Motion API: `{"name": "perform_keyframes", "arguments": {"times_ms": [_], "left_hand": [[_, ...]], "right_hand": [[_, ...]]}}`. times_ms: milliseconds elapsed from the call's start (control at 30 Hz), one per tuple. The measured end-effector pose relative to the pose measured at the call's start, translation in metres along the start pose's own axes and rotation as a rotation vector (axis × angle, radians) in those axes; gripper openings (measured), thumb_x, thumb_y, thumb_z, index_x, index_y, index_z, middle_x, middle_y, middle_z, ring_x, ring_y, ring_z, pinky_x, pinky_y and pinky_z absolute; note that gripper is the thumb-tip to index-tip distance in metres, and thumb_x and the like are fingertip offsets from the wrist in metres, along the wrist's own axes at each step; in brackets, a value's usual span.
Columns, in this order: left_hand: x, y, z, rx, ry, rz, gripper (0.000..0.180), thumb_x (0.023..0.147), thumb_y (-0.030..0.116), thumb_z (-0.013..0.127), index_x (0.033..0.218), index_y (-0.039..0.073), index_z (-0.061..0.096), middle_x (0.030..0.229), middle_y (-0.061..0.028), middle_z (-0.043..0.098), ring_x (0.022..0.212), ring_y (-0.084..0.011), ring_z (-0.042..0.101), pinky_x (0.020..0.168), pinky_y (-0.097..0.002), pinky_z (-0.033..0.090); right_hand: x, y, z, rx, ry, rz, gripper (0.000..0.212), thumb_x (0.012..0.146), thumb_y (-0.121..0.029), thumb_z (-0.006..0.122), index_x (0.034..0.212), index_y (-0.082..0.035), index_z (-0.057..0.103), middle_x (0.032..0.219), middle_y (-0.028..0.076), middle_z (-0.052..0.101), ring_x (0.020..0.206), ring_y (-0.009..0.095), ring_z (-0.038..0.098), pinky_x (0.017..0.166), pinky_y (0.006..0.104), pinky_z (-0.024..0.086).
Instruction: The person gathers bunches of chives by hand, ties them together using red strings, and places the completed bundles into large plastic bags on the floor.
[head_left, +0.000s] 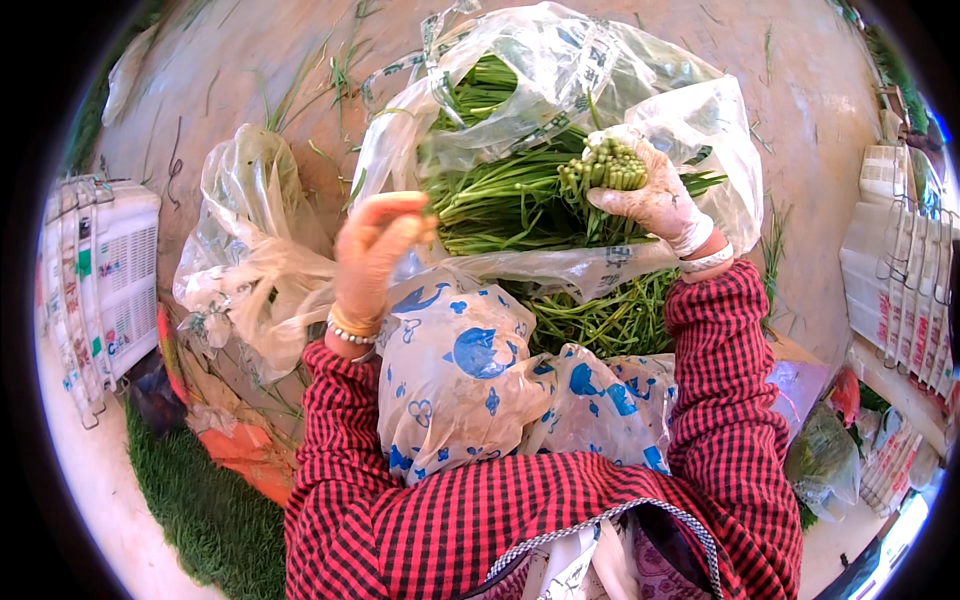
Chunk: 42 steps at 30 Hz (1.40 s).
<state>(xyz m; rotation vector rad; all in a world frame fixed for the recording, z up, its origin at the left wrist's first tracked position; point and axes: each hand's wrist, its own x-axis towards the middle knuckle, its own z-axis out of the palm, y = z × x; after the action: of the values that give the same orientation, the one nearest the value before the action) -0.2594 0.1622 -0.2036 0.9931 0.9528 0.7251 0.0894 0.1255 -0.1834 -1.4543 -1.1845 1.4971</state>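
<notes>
My right hand (655, 190), in a thin, soiled whitish glove, is closed around a bunch of slender green stalks (610, 168), their pale ends gathered at my fingers. More long green stalks (500, 195) lie to its left in a large open clear plastic bag (735, 120). At the left side of that bag is my left hand (375, 250), fingers bent and smeared by motion; a bit of green shows at the fingertips, but whether it is held is unclear. Nearer my body, loose green stalks (610, 315) lie beside a plastic covering with blue prints (455, 370).
Left of my hand sits a crumpled clear bag (255, 220). White plastic crates (125, 270) stand at far left, and more crates (890, 280) at far right. Stray green bits litter the floor (270, 50). Green turf-like matting (210, 510) and an orange sheet (240, 450) lie lower left.
</notes>
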Motion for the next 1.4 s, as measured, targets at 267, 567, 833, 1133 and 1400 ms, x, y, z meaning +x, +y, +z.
{"name": "perform_keyframes", "arguments": {"times_ms": [267, 567, 833, 1133, 1400], "left_hand": [[0.057, 0.007, 0.084, 1.871, -0.336, 0.456, 0.077, 0.084, 0.042, 0.065, 0.149, 0.010, 0.039, 0.157, -0.0125, 0.032, 0.148, -0.0306, 0.022, 0.122, -0.0499, 0.008], [0.080, -0.034, 0.112, 1.704, -0.345, 0.512, 0.072, 0.088, 0.042, 0.051, 0.152, 0.012, 0.034, 0.160, -0.0163, 0.024, 0.150, -0.0338, 0.015, 0.120, -0.0540, 0.004], [0.100, -0.068, 0.081, 1.845, -0.368, 0.467, 0.097, 0.080, 0.043, 0.068, 0.155, 0.004, 0.019, 0.164, -0.0119, 0.013, 0.152, -0.0273, 0.010, 0.122, -0.0471, 0.003], [0.114, -0.042, 0.083, 1.725, -0.553, 0.254, 0.112, 0.073, 0.042, 0.076, 0.156, 0.002, 0.013, 0.165, -0.0131, 0.006, 0.152, -0.0289, 0.006, 0.122, -0.0457, 0.005], [0.090, 0.119, 0.167, 0.089, -0.161, 0.558, 0.066, 0.088, 0.041, 0.071, 0.131, -0.006, 0.055, 0.135, -0.0191, 0.057, 0.123, -0.0251, 0.055, 0.105, -0.0345, 0.042]], "right_hand": [[0.019, 0.002, 0.019, 0.035, -0.041, -0.076, 0.058, 0.073, -0.005, 0.080, 0.126, -0.005, 0.056, 0.118, 0.003, 0.059, 0.111, 0.013, 0.055, 0.101, 0.0319, 0.044], [0.023, 0.002, 0.055, -0.389, 0.122, -0.191, 0.056, 0.073, -0.026, 0.079, 0.123, -0.011, 0.059, 0.111, 0.015, 0.066, 0.104, 0.034, 0.063, 0.093, 0.0404, 0.049], [-0.022, -0.043, 0.022, 0.070, 0.372, -0.133, 0.027, 0.083, 0.001, 0.071, 0.108, -0.007, 0.065, 0.095, 0.001, 0.067, 0.086, 0.012, 0.065, 0.078, 0.0268, 0.054], [-0.180, -0.166, -0.096, 0.387, 0.756, -0.789, 0.027, 0.089, -0.013, 0.060, 0.115, -0.005, 0.058, 0.107, 0.012, 0.065, 0.115, 0.029, 0.057, 0.107, 0.0476, 0.042], [-0.225, -0.175, -0.072, 0.346, 0.659, -0.856, 0.030, 0.087, -0.012, 0.064, 0.115, -0.004, 0.057, 0.104, 0.012, 0.065, 0.109, 0.032, 0.061, 0.102, 0.0495, 0.047]]}}
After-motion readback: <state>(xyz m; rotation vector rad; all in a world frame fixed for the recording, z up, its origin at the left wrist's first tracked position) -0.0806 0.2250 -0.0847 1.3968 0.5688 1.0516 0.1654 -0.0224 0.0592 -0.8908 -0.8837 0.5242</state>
